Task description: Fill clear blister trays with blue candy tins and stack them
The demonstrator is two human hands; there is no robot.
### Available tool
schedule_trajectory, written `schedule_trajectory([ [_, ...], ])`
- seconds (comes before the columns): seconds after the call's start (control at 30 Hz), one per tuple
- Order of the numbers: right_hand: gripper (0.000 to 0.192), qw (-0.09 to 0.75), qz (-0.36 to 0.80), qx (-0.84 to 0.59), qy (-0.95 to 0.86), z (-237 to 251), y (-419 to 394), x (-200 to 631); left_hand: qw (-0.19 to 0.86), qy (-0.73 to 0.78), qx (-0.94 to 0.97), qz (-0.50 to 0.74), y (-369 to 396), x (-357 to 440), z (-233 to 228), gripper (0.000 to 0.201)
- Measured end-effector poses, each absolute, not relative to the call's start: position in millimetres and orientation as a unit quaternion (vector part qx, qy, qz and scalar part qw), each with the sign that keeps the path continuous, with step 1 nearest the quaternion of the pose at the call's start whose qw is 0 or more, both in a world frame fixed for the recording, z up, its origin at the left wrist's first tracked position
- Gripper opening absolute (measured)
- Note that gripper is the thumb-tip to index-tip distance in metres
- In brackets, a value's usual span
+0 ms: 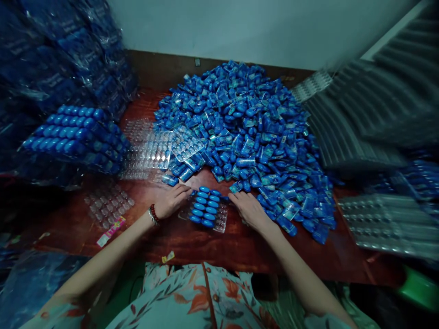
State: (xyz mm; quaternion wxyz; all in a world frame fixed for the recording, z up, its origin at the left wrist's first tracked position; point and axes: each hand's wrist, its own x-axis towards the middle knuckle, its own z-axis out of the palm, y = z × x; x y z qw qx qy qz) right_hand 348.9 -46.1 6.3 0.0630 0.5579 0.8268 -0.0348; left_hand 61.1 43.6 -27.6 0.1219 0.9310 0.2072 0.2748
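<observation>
A clear plastic blister tray [221,218] lies in front of me on the reddish table, with its middle rows filled by shiny blue oval pieces [210,210]. My left hand [174,199], with a beaded bracelet at the wrist, is at the tray's left edge, its fingers pinched at a small blue oval piece. On the opposite side, my right hand [248,209] has its fingers closed on another blue oval piece [224,198] near the tray's upper right. Both fingertips are partly hidden. Clear pockets show at the tray's right side.
A large heap of blue wrapped pieces [240,123] spreads behind the hands. Empty clear trays [151,151] lie left of it. Filled trays [73,130] are stacked farther left, before wrapped blue bundles [72,50]. Stacks of grey trays [363,114] stand right.
</observation>
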Motion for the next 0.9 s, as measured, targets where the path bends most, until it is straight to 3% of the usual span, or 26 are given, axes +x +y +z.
schedule_trajectory([
  [0.27, 0.041, 0.070, -0.030, 0.558, 0.826, 5, -40, 352, 0.152, 0.251, 0.903, 0.314, 46, 60, -34, 0.023],
  [0.6, 0.033, 0.077, -0.026, 0.515, 0.853, 24, -28, 338, 0.084, 0.201, 0.973, 0.072, 58, 85, -1, 0.024],
  [0.9, 0.023, 0.068, -0.029, 0.566, 0.821, 29, -23, 309, 0.095, 0.230, 0.963, 0.100, 57, 86, -4, 0.023],
])
